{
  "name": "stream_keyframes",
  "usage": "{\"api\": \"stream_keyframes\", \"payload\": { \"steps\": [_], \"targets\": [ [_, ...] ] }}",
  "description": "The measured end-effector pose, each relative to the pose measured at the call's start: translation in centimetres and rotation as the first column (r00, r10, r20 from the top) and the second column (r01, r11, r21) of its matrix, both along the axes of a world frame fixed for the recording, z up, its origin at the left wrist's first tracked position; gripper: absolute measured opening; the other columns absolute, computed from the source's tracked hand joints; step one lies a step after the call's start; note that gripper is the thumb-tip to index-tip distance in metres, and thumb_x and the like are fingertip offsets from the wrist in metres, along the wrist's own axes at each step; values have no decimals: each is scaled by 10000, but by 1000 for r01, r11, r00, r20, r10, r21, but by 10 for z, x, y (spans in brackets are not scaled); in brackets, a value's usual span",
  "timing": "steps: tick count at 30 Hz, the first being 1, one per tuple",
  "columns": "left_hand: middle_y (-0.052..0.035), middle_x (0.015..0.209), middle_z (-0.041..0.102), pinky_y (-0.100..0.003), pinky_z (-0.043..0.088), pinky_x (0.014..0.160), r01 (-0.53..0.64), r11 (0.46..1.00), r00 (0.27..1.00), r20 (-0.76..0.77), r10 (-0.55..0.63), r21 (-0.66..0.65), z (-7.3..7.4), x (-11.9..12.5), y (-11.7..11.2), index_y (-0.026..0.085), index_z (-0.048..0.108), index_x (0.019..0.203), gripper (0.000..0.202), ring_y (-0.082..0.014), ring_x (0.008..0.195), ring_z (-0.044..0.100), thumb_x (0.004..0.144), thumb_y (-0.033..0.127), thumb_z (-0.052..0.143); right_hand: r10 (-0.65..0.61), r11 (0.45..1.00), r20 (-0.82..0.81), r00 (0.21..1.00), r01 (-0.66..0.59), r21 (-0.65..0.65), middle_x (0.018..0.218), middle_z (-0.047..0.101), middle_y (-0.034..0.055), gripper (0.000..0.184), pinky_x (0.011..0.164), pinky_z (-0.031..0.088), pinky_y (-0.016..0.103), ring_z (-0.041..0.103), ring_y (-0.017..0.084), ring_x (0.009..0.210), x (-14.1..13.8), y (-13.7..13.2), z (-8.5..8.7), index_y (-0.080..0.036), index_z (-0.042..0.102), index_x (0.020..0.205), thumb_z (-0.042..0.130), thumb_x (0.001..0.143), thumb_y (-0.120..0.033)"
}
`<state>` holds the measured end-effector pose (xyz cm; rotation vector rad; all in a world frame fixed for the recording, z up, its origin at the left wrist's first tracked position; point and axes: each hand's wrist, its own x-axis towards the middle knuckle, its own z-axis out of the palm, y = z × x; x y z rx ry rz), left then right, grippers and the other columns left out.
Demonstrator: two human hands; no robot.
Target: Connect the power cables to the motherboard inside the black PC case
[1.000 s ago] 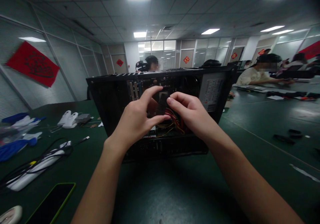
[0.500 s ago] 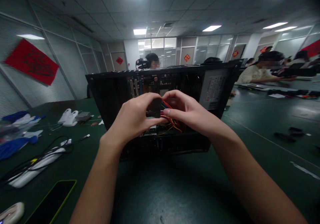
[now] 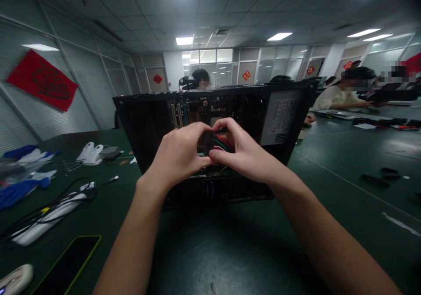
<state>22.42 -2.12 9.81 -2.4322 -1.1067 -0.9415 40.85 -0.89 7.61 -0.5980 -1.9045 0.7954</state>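
Observation:
An open black computer case lies on the green table in front of me, its inside facing me. Both hands are in its middle. My left hand curls with thumb and fingers closed around a dark connector block. My right hand pinches the same spot, fingers closed on a bundle of red, yellow and green wires. The thumbs of both hands meet below the block. A silver power supply with a label sits at the case's right end, a round fan beside it.
A phone with a green rim lies at the near left, beside a white power strip with black cables. White and blue items lie further left. Small black parts rest at the right. Other people sit at tables behind.
My hands have drawn together and risen slightly; the left hand's spread fingers have closed, and both now pinch around the connector and wires, thumbs touching.

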Motion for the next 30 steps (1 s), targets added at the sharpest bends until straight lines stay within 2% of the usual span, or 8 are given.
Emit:
{"api": "stream_keyframes", "payload": {
  "steps": [18,26,30],
  "targets": [
    [-52,955,698,-294,474,682,-97,995,994,-62,94,-35,3,0,-4,203,577,1043,367,-232,834,674,738,333,733,-43,998,11,999,43,55,1048,551,36,404,798,451,320,567,191,946,-8,-5,-4,-219,449,1100,573,725,-135],
    [-56,913,688,-290,462,668,-155,987,983,-105,151,-33,3,1,-6,205,552,990,334,-242,819,673,740,348,719,-17,998,18,1000,15,59,1042,544,31,394,825,439,326,554,186,946,-10,-5,-5,-220,433,1091,544,728,-113],
    [-51,905,687,-287,457,658,-133,991,985,-116,129,-21,2,-1,-5,203,557,976,309,-238,809,671,746,342,708,11,999,16,1000,-12,49,1009,539,24,394,817,437,319,545,182,939,-11,-6,-6,-220,427,1094,544,734,-112]
  ]
}}
